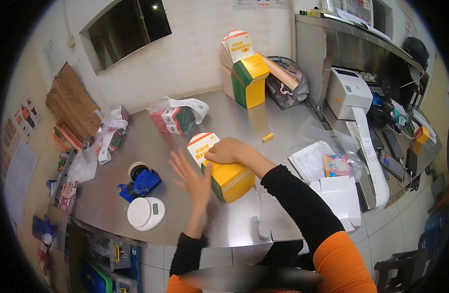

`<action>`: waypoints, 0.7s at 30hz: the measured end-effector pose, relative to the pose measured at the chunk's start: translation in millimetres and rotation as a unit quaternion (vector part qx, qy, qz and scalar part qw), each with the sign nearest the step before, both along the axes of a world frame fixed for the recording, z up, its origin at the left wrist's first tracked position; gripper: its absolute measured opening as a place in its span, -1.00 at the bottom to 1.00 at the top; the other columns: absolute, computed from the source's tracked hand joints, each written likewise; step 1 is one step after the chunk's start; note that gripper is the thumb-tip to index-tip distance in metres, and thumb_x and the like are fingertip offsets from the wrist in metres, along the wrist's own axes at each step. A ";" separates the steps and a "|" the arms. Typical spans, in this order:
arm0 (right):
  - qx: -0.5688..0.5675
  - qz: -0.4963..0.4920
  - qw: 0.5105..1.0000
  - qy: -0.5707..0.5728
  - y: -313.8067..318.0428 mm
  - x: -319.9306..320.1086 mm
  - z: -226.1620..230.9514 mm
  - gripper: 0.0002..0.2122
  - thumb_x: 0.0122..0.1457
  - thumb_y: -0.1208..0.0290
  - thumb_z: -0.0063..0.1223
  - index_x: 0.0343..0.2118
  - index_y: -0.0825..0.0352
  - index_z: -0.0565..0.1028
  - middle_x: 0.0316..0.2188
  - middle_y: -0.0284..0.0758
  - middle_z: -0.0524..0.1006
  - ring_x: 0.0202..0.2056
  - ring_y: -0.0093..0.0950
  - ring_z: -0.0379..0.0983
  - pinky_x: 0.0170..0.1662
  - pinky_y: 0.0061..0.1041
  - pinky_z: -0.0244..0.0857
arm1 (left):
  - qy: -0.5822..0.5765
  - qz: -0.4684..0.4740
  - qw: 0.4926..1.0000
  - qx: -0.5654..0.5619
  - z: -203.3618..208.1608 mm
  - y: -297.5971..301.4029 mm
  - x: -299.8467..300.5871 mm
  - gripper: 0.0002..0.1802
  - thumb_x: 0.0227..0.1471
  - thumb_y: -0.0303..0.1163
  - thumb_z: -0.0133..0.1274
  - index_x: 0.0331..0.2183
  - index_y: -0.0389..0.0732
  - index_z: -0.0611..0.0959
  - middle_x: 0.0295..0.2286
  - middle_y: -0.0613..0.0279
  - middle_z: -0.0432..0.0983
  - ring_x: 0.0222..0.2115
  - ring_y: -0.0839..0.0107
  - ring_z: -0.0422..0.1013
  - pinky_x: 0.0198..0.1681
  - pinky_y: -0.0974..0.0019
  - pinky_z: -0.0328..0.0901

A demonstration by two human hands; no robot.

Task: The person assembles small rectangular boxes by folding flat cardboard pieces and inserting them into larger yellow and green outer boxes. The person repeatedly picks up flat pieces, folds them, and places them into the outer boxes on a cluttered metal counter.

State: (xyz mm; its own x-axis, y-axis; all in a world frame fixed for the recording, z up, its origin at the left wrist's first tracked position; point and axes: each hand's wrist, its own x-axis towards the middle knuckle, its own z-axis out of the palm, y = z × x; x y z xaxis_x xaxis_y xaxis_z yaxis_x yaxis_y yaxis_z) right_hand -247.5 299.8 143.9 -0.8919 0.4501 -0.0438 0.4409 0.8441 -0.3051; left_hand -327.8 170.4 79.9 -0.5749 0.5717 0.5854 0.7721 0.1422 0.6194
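A yellow and green cardboard box (232,184) with a raised white and orange flap stands at the middle of the steel table. My right hand (230,150) lies on its top with bent fingers closed over the edge by the flap; the fingertips are partly hidden. At the box's left side is my left hand (191,181), open with fingers spread and slightly blurred. It is close to the green side; whether it touches I cannot tell. Behind the box, a red and green package in clear plastic (173,119) has a white paper strip on it.
A white scale (139,213) and a blue tape dispenser (144,183) sit at left. Folded boxes (253,80) stand against the wall. White flat cartons (334,198), papers and a label printer (349,93) are at right. A small yellow box (268,137) lies nearby.
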 end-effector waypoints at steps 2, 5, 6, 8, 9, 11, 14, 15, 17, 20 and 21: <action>-0.009 -0.023 0.999 0.034 -2.4 2.6 1.6 -0.46 0.11 -0.07 -0.36 -0.22 0.28 0.56 -0.18 -0.14 0.52 -0.13 -0.14 0.43 -0.02 -0.25 0.24 | -0.006 -0.151 0.975 -0.162 22.2 13.9 -39.0 -0.21 0.14 0.10 -0.23 0.23 -0.14 0.00 0.19 0.04 0.04 0.23 0.28 -0.06 0.21 -0.18 -0.49; -0.014 -0.033 0.997 0.069 -6.3 5.2 0.2 -0.42 0.09 -0.12 -0.35 -0.25 0.31 0.56 -0.15 -0.11 0.50 -0.10 -0.15 0.42 -0.02 -0.25 0.24 | -0.306 -0.456 0.807 -0.219 37.0 40.5 -72.0 -0.22 0.16 0.21 -0.49 0.23 -0.11 0.06 0.21 0.14 -0.02 0.24 0.28 -0.09 0.26 0.02 -0.42; 0.007 -0.044 0.995 0.084 -7.8 5.3 -0.4 -0.54 0.10 -0.01 -0.19 -0.27 0.34 0.54 -0.30 -0.09 0.54 -0.22 -0.14 0.45 -0.08 -0.23 0.27 | -0.311 -0.447 0.810 -0.218 35.9 43.2 -76.6 -0.20 0.15 0.24 -0.49 0.23 -0.11 0.07 0.21 0.16 -0.02 0.23 0.29 -0.10 0.26 0.08 -0.40; 0.194 0.000 0.909 0.370 -11.2 11.4 1.1 -0.65 0.10 0.12 -0.13 -0.24 0.30 0.51 -0.44 -0.13 0.51 -0.33 -0.16 0.45 -0.15 -0.23 0.29 | -0.335 -0.409 0.819 -0.223 28.4 43.4 -76.4 -0.16 0.12 0.29 -0.51 0.22 -0.12 0.10 0.21 0.21 -0.02 0.23 0.31 -0.10 0.27 0.21 -0.37; 0.269 0.021 0.812 0.517 -16.7 16.4 2.6 -0.70 0.11 0.18 -0.09 -0.23 0.28 0.49 -0.52 -0.15 0.50 -0.39 -0.17 0.45 -0.18 -0.23 0.30 | -0.316 -0.381 0.838 -0.229 22.8 40.1 -72.7 -0.15 0.11 0.30 -0.47 0.22 -0.12 0.10 0.21 0.21 -0.02 0.23 0.31 -0.10 0.27 0.21 -0.37; 0.224 0.011 0.842 0.490 -34.6 44.7 5.1 -0.74 0.07 0.26 0.00 -0.22 0.26 0.44 -0.50 -0.20 0.47 -0.39 -0.20 0.43 -0.19 -0.22 0.30 | -0.268 -0.325 0.870 -0.257 16.4 31.8 -67.7 -0.14 0.09 0.31 -0.40 0.22 -0.11 0.11 0.21 0.20 -0.01 0.23 0.30 -0.10 0.27 0.22 -0.36; -0.107 -0.067 0.956 0.266 -80.9 124.1 1.5 -0.71 0.03 0.23 0.07 -0.20 0.21 0.42 -0.33 -0.24 0.47 -0.30 -0.26 0.43 -0.17 -0.26 0.28 | -0.295 -0.377 0.824 -0.304 21.9 31.9 -70.1 -0.07 0.03 0.27 -0.18 0.20 -0.23 0.12 0.21 0.14 -0.03 0.23 0.32 -0.12 0.26 0.31 -0.34; -0.150 -0.055 0.981 0.109 -95.0 150.9 -1.7 -0.70 0.02 0.21 0.09 -0.20 0.20 0.42 -0.28 -0.24 0.46 -0.28 -0.27 0.43 -0.18 -0.26 0.29 | -0.299 -0.401 0.807 -0.313 25.6 34.7 -71.5 -0.06 0.02 0.25 -0.14 0.20 -0.26 0.13 0.21 0.12 -0.03 0.23 0.32 -0.12 0.26 0.33 -0.34; -0.179 0.010 0.984 -0.022 -122.2 199.5 -11.7 -0.67 0.00 0.16 0.14 -0.19 0.16 0.43 -0.25 -0.25 0.46 -0.25 -0.27 0.42 -0.18 -0.29 0.29 | -0.282 -0.376 0.813 -0.342 31.4 37.5 -71.3 -0.06 0.01 0.19 -0.08 0.18 -0.35 0.15 0.21 0.10 -0.04 0.23 0.31 -0.12 0.24 0.38 -0.30; -0.162 0.029 0.986 0.042 -136.4 227.4 -33.2 -0.62 -0.03 0.11 0.18 -0.17 0.14 0.43 -0.28 -0.26 0.46 -0.24 -0.27 0.42 -0.16 -0.32 0.28 | -0.256 -0.389 0.821 -0.329 39.3 36.0 -66.4 -0.11 0.02 0.13 -0.05 0.16 -0.35 0.18 0.19 0.04 0.03 0.23 0.29 -0.10 0.24 0.39 -0.29; -0.160 0.010 0.986 0.037 -137.9 232.9 -39.3 -0.61 -0.04 0.09 0.19 -0.16 0.13 0.44 -0.29 -0.27 0.46 -0.24 -0.28 0.42 -0.16 -0.33 0.28 | -0.231 -0.389 0.836 -0.309 41.4 33.8 -63.5 -0.14 0.03 0.10 -0.04 0.16 -0.35 0.20 0.17 0.03 0.08 0.22 0.29 -0.07 0.23 0.40 -0.29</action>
